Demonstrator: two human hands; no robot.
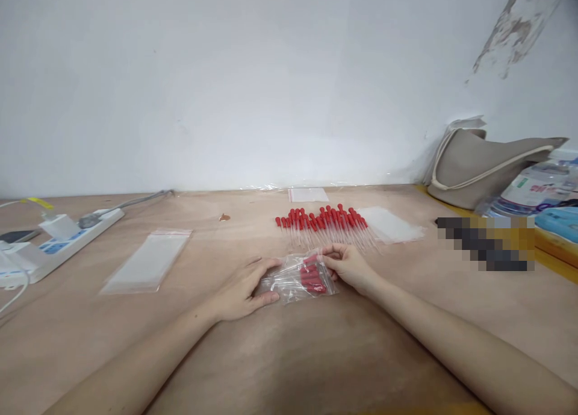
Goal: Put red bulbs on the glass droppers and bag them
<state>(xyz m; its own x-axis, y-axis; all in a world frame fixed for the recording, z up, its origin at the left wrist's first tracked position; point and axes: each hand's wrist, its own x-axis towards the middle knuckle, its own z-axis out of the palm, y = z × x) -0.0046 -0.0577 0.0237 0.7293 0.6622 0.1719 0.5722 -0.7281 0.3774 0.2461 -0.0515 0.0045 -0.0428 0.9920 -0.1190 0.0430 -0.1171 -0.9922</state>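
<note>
A clear plastic zip bag [293, 287] lies in front of me with several red-bulbed droppers [311, 277] inside, their bulbs toward the right end. My left hand [247, 287] spans the bag's left end, thumb on the near edge and fingers on the far edge. At the upper right corner, my right hand [347, 267] pinches the bag's edge between thumb and fingers. Just beyond the bag, a row of loose droppers [323, 220] lies with red bulbs pointing away and clear stems toward me.
Flat clear bags [147, 261] lie at left, more bags [392, 224] right of the droppers, and another bag [309, 194] by the wall. A power strip [67, 246] with plugs sits far left. At right are a grey cloth bag [478, 168], a water bottle [537, 186] and a blurred-out dark object [483, 243].
</note>
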